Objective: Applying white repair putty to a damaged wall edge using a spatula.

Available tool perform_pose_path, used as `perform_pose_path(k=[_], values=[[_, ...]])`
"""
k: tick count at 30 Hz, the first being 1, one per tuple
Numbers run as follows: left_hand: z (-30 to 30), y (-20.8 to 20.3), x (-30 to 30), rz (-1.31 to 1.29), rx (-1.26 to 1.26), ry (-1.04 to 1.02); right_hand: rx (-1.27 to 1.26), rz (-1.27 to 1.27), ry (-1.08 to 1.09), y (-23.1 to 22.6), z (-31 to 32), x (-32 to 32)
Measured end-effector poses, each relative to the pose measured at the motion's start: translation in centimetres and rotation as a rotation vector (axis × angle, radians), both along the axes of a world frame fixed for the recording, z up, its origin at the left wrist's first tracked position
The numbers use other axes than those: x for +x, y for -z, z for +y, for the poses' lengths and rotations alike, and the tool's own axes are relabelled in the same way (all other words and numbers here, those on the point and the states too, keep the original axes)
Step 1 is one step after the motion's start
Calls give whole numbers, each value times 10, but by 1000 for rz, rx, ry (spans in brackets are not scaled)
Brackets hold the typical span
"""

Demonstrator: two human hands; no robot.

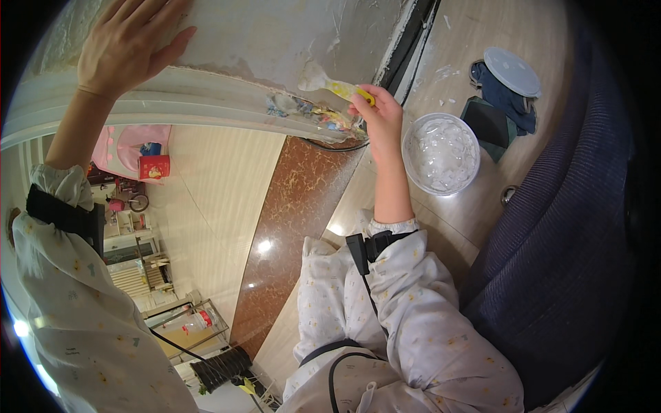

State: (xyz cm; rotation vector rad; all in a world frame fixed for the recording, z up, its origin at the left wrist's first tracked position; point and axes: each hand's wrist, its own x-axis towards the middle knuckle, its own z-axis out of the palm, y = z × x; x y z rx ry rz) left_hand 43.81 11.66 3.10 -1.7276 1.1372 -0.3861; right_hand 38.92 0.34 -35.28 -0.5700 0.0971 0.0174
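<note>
Putty knife, yellow-handled, blade whitened: before the plaster wall, close to its edge by the black strip; blade contact cannot be told. Likely light, with a stiff handle and a slightly springy blade; smears could make it slippery. Best hold: the yellow handle, clear of the blade.

Right hand: thumb and fingers pinching the handle's end.

Left hand: spread, palm toward the wall, seemingly resting on it; some fingertips out of view.

Round tub, white paste inside: on the tile floor, near the right hand.

Beyond it: dark green box, blue cloth, translucent lid overlapping the cloth.
</note>
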Motion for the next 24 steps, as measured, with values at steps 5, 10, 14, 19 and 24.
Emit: perform_pose_path(k=[5, 10, 14, 19, 24], values=[[1, 2, 3, 8, 15, 24, -98, 261, -137, 3, 8, 15], [1, -1, 1, -19, 14, 13, -339, 271, -50, 37, 12, 19], [3, 2, 1, -27, 10, -11, -340, 266, -106, 25, -28, 3], [3, -2, 2, 2, 21, 12, -15, 149, 11, -7, -36, 9], [0, 0, 2, 17, -2, 15, -148, 188, -145, -2, -6, 24]])
